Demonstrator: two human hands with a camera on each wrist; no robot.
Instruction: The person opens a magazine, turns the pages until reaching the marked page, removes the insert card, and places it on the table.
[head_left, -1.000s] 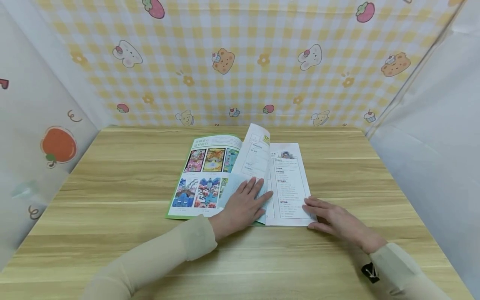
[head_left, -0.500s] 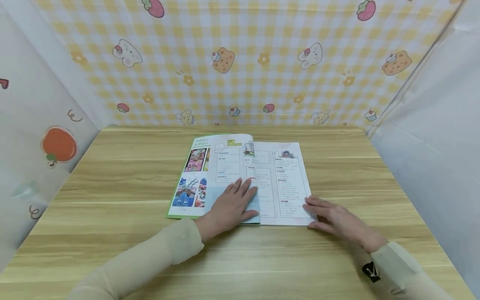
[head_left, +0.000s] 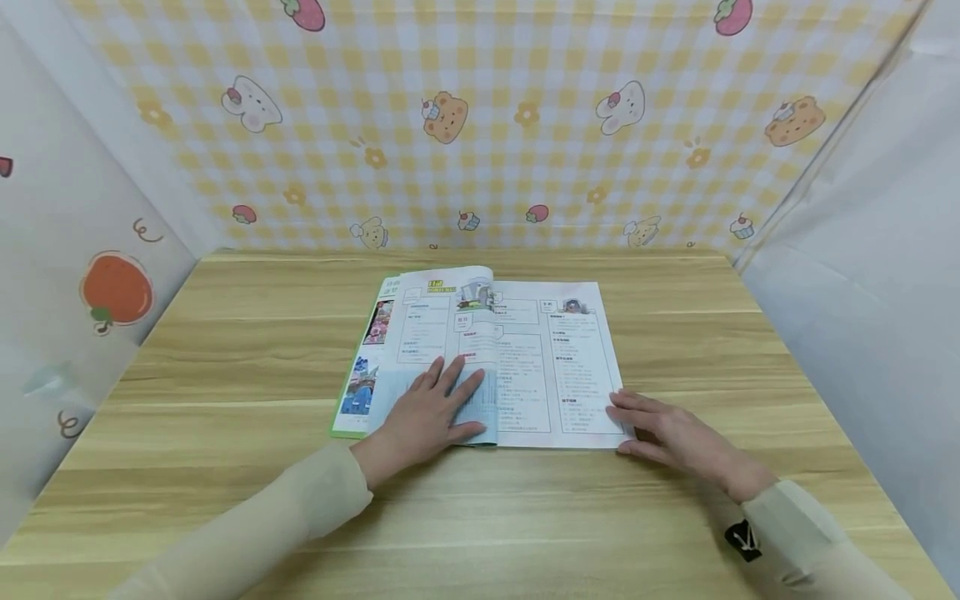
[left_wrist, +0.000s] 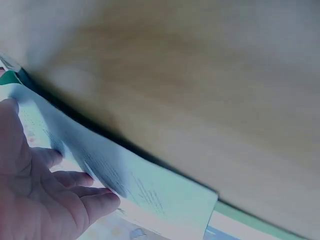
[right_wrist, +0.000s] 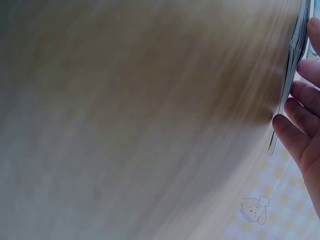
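An open magazine [head_left: 525, 358] lies flat on the wooden tabletop [head_left: 225, 350], in the centre of the head view. The left hand [head_left: 427, 412] rests with straight fingers on a page [head_left: 442, 333] that bends over the left half of the magazine, not yet flat; coloured pictures show at its left edge. The right hand [head_left: 667, 437] lies flat with relaxed fingers at the lower right corner of the magazine, the fingertips touching the page edge. The printed text is too small to read; only a yellow-green heading box near the top is visible. Behind stands a yellow checked backdrop [head_left: 525, 125] with bears and rabbits.
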